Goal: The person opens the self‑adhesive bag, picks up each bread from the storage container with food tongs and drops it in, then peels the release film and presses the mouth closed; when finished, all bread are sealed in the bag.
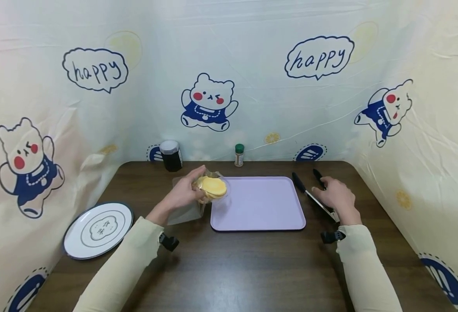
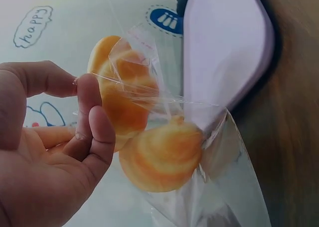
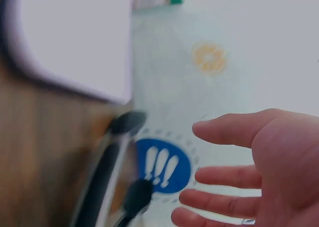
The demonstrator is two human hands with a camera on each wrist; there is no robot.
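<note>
My left hand pinches the edge of a clear plastic bag between thumb and fingertips, over the left end of the lilac tray. Inside the bag are golden bread rolls: a round bun and a longer roll behind it. In the head view a pale yellow bread face shows by the fingertips. My right hand hovers with spread fingers over black-tipped tongs to the tray's right. In the right wrist view nothing lies between its thumb and fingers.
A white plate with a dark rim lies at the left table edge. At the back stand a dark jar with a pale lid and a small green-capped bottle. A printed cloth hangs round the table.
</note>
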